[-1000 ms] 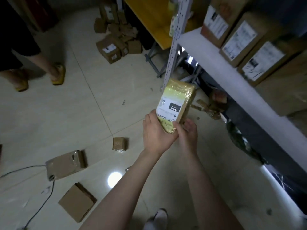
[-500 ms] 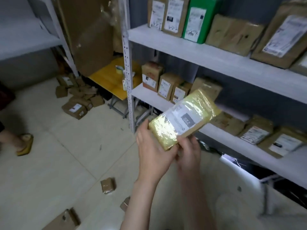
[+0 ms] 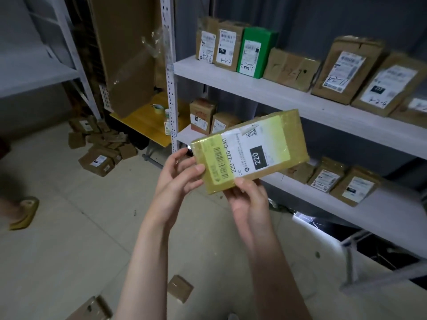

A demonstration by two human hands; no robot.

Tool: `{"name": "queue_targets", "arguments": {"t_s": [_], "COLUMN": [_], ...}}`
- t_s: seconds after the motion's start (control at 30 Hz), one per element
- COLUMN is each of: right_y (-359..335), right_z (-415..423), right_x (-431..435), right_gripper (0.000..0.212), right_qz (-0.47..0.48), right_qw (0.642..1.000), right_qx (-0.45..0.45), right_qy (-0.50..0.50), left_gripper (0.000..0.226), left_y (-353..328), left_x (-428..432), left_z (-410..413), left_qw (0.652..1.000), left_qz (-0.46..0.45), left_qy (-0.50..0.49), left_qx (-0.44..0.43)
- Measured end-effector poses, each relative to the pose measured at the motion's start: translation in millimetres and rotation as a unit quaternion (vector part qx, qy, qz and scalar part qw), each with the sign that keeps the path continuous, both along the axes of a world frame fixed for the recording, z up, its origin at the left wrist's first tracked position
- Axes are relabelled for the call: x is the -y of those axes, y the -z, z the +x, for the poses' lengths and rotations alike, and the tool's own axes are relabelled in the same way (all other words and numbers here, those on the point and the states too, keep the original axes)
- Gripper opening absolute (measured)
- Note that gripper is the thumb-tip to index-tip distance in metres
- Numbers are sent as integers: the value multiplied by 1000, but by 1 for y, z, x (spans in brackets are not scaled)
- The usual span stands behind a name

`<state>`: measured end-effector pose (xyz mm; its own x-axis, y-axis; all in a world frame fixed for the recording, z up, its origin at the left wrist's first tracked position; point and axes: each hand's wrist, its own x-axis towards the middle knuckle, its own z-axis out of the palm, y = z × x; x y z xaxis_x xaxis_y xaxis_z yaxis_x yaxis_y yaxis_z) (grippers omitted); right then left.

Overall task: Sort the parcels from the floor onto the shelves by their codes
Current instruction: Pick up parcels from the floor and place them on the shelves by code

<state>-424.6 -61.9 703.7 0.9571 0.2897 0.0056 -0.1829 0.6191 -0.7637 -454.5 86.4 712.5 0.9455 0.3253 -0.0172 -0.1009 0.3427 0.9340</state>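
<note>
Left hand (image 3: 180, 181) and right hand (image 3: 248, 202) pinch only the near end of the taped parcel (image 3: 277, 144), so its unsupported far end, beyond the grip, may slip free on the slick wrap.

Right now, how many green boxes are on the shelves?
1: a green box on the upper shelf, third parcel from the left. The held parcel may hide others on the lower shelf.

Glossy yellowish tape wraps the parcel (image 3: 250, 151) and its paper label; matt cardboard boxes (image 3: 349, 70) line smooth white shelves (image 3: 277, 93).
</note>
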Motion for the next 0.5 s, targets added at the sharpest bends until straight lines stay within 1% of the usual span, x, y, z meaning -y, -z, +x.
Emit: {"name": "queue_targets", "arguments": {"t_s": [0.1,0.17,0.23,0.4,0.5], "right_y": [-7,-14,-23,-34,-37], "right_z": [0,2,7,18,19], "right_x": [-1,-3,-4,-6,-9], "right_gripper": [103,103,103,88,78], "right_qz": [-21,-26,-19,23,49], "right_qw": [998,995,995,999,998], "right_qx": [34,47,52,44,33], "right_qy": [-51,-80,-82,-16,-9], "left_gripper": [101,102,103,103,104], "left_y": [-10,-16,-22,-33,-37], "left_x": [-18,-28,-38,-61,-70], "left_z": [-7,-11,-14,-26,-34], "left_qw": [999,997,994,981,974], "left_qz": [18,35,55,116,152], "left_qy": [-12,-33,-56,-101,-99], "left_qx": [27,53,77,121,134]}}
